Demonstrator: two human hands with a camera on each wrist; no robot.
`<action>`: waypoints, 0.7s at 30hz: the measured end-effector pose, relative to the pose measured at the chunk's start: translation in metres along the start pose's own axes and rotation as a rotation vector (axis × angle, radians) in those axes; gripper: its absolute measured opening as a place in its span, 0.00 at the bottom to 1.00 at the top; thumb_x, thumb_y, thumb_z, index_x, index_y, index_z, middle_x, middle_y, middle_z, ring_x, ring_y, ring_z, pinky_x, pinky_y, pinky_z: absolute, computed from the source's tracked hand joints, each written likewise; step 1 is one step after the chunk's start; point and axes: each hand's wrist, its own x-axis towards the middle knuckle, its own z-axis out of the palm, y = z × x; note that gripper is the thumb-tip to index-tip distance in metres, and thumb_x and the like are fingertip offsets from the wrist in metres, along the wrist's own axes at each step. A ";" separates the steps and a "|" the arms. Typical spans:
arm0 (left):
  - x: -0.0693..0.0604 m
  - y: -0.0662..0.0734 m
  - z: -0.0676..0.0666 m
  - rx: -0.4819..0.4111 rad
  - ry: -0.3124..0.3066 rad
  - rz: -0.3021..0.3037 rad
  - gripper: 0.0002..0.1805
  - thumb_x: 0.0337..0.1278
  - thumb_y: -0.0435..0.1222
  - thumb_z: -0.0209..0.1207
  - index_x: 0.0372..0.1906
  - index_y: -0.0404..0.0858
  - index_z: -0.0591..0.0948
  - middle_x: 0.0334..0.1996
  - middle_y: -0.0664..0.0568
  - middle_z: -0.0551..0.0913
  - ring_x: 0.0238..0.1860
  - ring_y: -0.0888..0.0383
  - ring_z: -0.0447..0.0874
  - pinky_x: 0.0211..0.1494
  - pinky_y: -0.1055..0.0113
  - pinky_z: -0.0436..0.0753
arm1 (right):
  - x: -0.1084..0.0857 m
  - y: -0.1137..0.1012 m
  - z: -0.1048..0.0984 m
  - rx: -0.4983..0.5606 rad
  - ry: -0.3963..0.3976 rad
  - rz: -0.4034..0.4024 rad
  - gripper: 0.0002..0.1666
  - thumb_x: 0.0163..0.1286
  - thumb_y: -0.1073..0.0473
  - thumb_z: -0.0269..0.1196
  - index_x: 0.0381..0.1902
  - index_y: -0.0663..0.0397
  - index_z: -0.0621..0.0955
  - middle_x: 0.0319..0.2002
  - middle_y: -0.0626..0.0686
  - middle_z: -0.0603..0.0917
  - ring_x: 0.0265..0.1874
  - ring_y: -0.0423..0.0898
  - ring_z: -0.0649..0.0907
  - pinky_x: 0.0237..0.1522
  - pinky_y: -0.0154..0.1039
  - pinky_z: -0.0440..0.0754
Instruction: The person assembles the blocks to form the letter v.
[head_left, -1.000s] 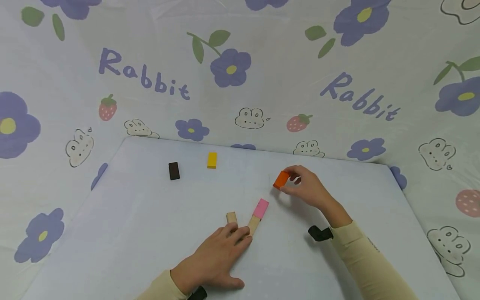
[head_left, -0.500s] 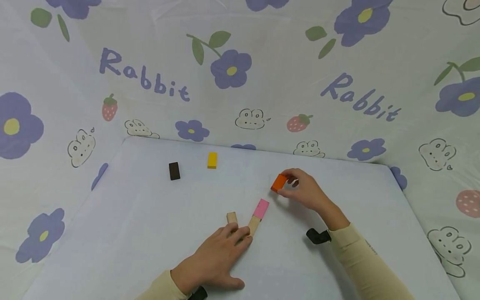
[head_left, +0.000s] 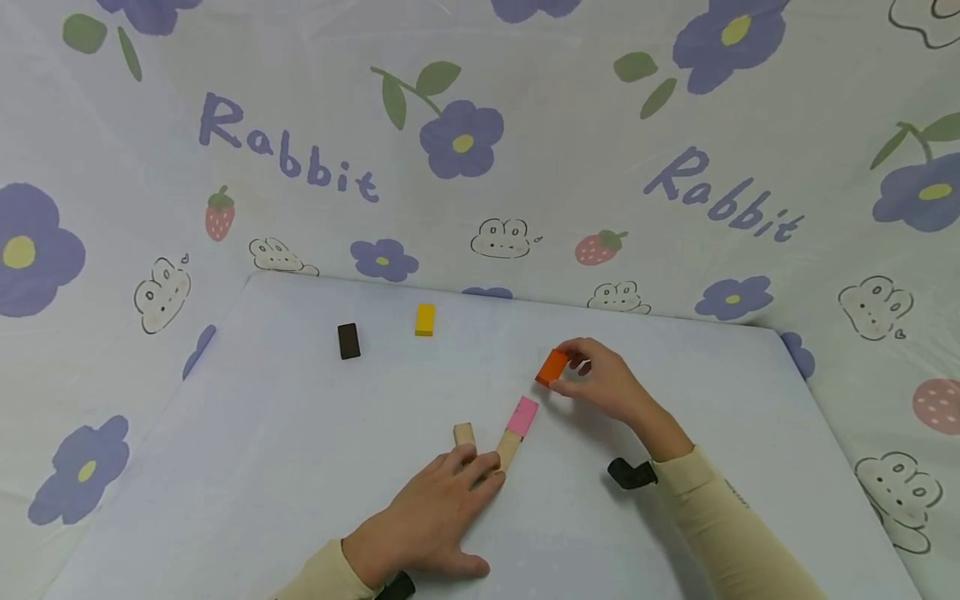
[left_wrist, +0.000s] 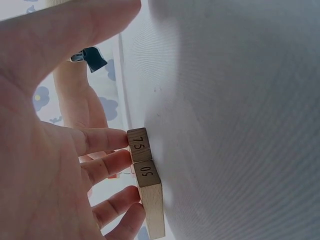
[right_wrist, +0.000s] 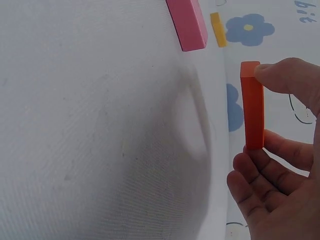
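Note:
An orange block (head_left: 552, 367) is pinched between thumb and fingers of the right hand (head_left: 606, 385); the right wrist view shows the orange block (right_wrist: 253, 106) held off the white surface. The left hand (head_left: 431, 517) lies with spread fingers on wooden blocks. In the left wrist view its fingertips touch two wooden blocks, one marked 75 (left_wrist: 139, 145) and one marked 50 (left_wrist: 148, 172). In the head view one wooden block (head_left: 464, 434) points up-left, the other (head_left: 508, 450) up-right, with a pink block (head_left: 522, 417) end to end with it.
A dark brown block (head_left: 348, 341) and a yellow block (head_left: 425, 320) lie toward the back of the white table (head_left: 262, 433). Behind it hangs a patterned cloth (head_left: 540, 133). A black wrist camera (head_left: 632, 473) juts from the right sleeve.
The right hand has moved a little left and down with the orange block, closer to the pink block. The left hand stays where it was.

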 end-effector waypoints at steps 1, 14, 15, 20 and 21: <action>0.000 0.000 0.000 -0.001 0.000 0.000 0.55 0.53 0.70 0.71 0.79 0.42 0.73 0.78 0.51 0.66 0.73 0.50 0.63 0.76 0.54 0.70 | 0.000 0.000 0.001 -0.002 -0.001 -0.002 0.34 0.67 0.57 0.79 0.66 0.63 0.80 0.54 0.58 0.84 0.52 0.58 0.82 0.59 0.56 0.83; 0.000 0.002 0.000 0.002 -0.011 -0.013 0.55 0.54 0.70 0.71 0.80 0.42 0.72 0.79 0.51 0.65 0.74 0.49 0.62 0.77 0.54 0.70 | -0.001 0.002 0.008 -0.003 -0.011 -0.006 0.34 0.66 0.56 0.79 0.66 0.61 0.81 0.53 0.58 0.84 0.52 0.57 0.82 0.59 0.56 0.83; 0.000 0.002 0.000 0.003 -0.011 -0.014 0.55 0.54 0.70 0.71 0.80 0.42 0.72 0.79 0.51 0.65 0.74 0.49 0.62 0.77 0.54 0.70 | -0.001 0.001 0.009 -0.004 -0.014 -0.007 0.34 0.66 0.55 0.79 0.66 0.61 0.81 0.53 0.58 0.84 0.52 0.57 0.81 0.59 0.56 0.83; 0.000 0.002 0.000 0.007 -0.005 -0.009 0.55 0.53 0.70 0.71 0.80 0.42 0.72 0.79 0.51 0.66 0.74 0.49 0.62 0.76 0.54 0.71 | -0.002 0.000 0.012 -0.012 -0.023 -0.002 0.34 0.66 0.55 0.79 0.66 0.61 0.81 0.53 0.57 0.84 0.52 0.56 0.81 0.58 0.54 0.83; 0.000 0.002 0.000 0.008 -0.003 -0.008 0.55 0.53 0.70 0.71 0.80 0.42 0.72 0.79 0.51 0.66 0.74 0.49 0.62 0.76 0.54 0.71 | -0.003 0.000 0.013 -0.016 -0.024 -0.005 0.34 0.66 0.55 0.79 0.66 0.61 0.81 0.53 0.56 0.84 0.52 0.56 0.81 0.58 0.54 0.83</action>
